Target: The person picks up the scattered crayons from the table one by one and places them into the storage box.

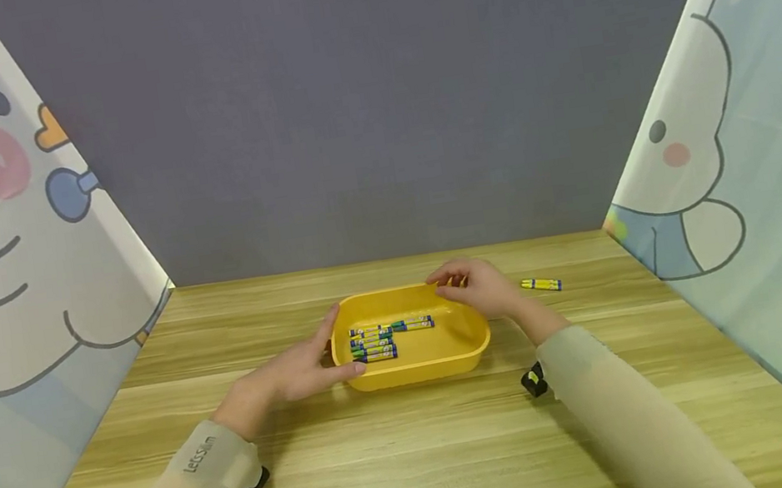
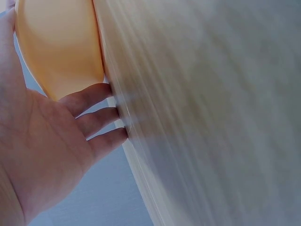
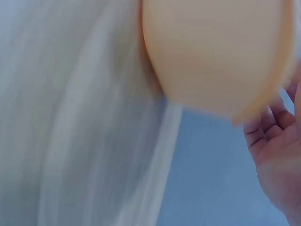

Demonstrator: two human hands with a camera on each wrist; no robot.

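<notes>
A yellow plastic tray [image 1: 421, 372] with rounded corners sits on the wooden table. Several crayons [image 1: 373, 344] in yellow and blue wrappers, some green-tipped, lie in its left half. My left hand [image 1: 303, 367] holds the tray's left end, its thumb over the front rim and its index finger along the far side. In the left wrist view, the other fingers [image 2: 96, 118] reach down beside the tray wall to the tabletop. My right hand [image 1: 481, 289] is at the far right corner of the rim, its fingers loosely bent. Nothing shows between them.
A small group of yellow crayons [image 1: 541, 285] lies on the table right of the tray, beyond my right wrist. A dark grey panel [image 1: 364, 113] stands behind the wooden table [image 1: 393, 463]. Cartoon-printed sheets [image 1: 5, 251] hang along both sides.
</notes>
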